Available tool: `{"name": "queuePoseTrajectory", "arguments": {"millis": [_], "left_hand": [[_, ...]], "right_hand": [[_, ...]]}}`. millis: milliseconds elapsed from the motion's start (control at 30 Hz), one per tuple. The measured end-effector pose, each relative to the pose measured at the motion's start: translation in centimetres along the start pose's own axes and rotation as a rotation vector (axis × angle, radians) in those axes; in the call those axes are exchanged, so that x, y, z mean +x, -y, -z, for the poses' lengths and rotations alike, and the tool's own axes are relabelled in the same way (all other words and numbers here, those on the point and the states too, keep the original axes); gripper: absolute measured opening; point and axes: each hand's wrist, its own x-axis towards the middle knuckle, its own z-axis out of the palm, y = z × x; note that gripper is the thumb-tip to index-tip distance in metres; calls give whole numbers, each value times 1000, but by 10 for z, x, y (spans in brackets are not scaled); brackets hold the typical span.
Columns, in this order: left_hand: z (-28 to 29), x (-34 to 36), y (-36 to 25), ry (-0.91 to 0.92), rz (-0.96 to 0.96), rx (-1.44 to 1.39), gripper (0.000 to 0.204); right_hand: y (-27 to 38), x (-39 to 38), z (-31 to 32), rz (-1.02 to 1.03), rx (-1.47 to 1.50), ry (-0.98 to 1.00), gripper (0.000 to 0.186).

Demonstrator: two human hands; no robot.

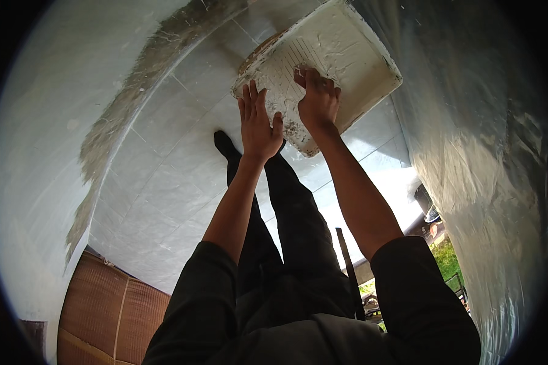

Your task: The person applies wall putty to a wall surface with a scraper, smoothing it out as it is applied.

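Tiled floor (158, 176); paint-coated tray (365, 64) beneath right hand's grip (318, 104).

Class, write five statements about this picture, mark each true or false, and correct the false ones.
1. The right hand is at the tray. True.
2. The left hand is clenched in a fist. False: the left hand is open.
3. The tray bears a pale coating. True.
4. The plastic sheet hangs at the picture's left. False: the plastic sheet is at its right.
5. The floor is tiled. True.
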Motion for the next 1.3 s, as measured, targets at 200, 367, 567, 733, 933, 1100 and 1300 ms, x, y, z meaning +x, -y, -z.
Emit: {"name": "queuePoseTrajectory", "arguments": {"millis": [200, 367, 567, 733, 933, 1100, 1300], "left_hand": [[7, -3, 4, 6, 41, 54, 62], [8, -2, 3, 10, 22, 62, 62], [4, 3, -5, 18, 33, 55, 62], [22, 2, -11, 19, 49, 38, 63], [45, 7, -33, 8, 33, 41, 63], [87, 14, -55, -71, 8, 13, 64], [142, 41, -105, -190, -78, 7, 62]], "right_hand": [[11, -33, 26, -76, 226, 294, 40], [-13, 1, 33, -120, 270, 42, 32], [-1, -42, 17, -49, 139, -7, 35], [6, -54, 38, -282, 494, 205, 33], [-24, -40, 61, -709, 1074, 135, 28], [-4, -20, 113, -913, 1655, 289, 33], [29, 9, 176, -722, 1956, 245, 42]]}}
